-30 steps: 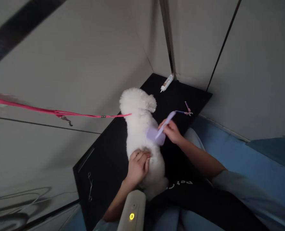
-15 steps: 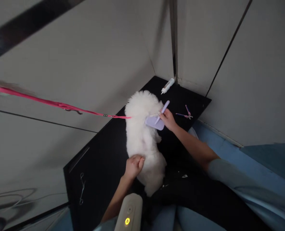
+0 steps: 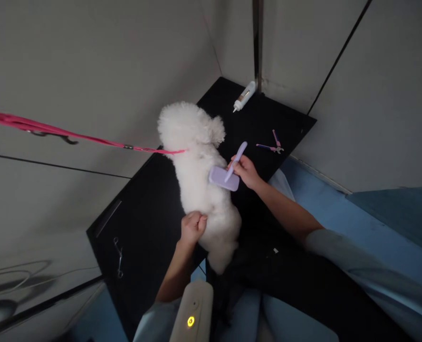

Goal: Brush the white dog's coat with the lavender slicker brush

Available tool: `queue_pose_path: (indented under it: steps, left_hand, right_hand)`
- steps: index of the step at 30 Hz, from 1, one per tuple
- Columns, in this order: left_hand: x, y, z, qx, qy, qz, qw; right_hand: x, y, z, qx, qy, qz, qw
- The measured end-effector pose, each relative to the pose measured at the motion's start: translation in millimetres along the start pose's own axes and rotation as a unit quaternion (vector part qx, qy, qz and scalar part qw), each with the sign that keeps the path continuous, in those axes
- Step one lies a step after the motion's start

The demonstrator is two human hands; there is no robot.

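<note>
We note our right hand (image 3: pixel 245 171) clamped on the lilac brush (image 3: pixel 224 177), handle toward one o'clock, pad on the white dog (image 3: pixel 200 175) at nine o'clock of the fingers; left hand (image 3: pixel 192 227) fisted in fur.

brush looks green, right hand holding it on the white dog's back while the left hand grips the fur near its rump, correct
Not quite: the brush is lilac, not green, as the head view shows. The rest holds: the right hand holds it by the handle with its head on the white dog, and the left hand grips the fur low on the dog's back.
</note>
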State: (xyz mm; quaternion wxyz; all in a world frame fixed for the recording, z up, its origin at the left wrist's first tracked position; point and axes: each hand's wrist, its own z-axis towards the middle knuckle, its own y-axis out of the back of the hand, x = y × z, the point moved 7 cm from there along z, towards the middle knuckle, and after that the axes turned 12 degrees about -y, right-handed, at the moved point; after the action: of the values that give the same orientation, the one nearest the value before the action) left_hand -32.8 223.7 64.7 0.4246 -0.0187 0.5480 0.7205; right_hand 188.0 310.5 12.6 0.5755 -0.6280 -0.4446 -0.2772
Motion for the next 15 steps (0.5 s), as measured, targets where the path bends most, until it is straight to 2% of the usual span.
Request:
queue_pose_path:
  steps: [1, 4, 5, 8, 9, 12, 13, 14, 15]
  left_hand:
    - [-1.7, 0.1, -0.3, -0.008, -0.012, 0.001, 1.000]
    - [-4.0, -0.1, -2.4, -0.024, -0.040, 0.003, 0.999]
    - [-3.4, -0.6, -3.5, -0.025, -0.043, 0.006, 0.999]
    - [0.8, -2.4, -7.4, -0.025, -0.043, 0.016, 0.999]
    - [2.9, -2.9, -8.6, -0.026, -0.039, 0.015, 0.999]
    - [10.2, -3.3, -10.6, -0.037, -0.017, 0.014, 0.999]
    - [11.9, -3.1, -10.7, -0.042, -0.014, 0.016, 0.999]
    - [12.8, -3.0, -10.4, -0.047, -0.015, 0.018, 0.999]
    - [13.0, -2.8, -9.9, -0.052, -0.019, 0.022, 0.998]
  right_hand:
    - [3.4, -0.1, -2.9, -0.002, 0.009, -0.011, 1.000]
    - [9.9, -18.4, -15.1, 0.118, 0.003, -0.094, 0.989]
    - [12.6, -19.9, -18.7, 0.128, 0.004, -0.106, 0.986]
    - [24.8, -9.0, -24.6, 0.048, 0.043, -0.101, 0.993]
    - [25.2, -10.9, -26.9, 0.058, 0.046, -0.114, 0.991]
    - [13.0, -31.5, -36.6, 0.212, 0.012, -0.185, 0.960]
    - [11.4, -31.3, -37.2, 0.220, 0.009, -0.188, 0.957]
    - [13.7, -24.7, -34.8, 0.182, 0.020, -0.174, 0.967]
    - [18.3, -13.5, -31.6, 0.114, 0.040, -0.151, 0.981]
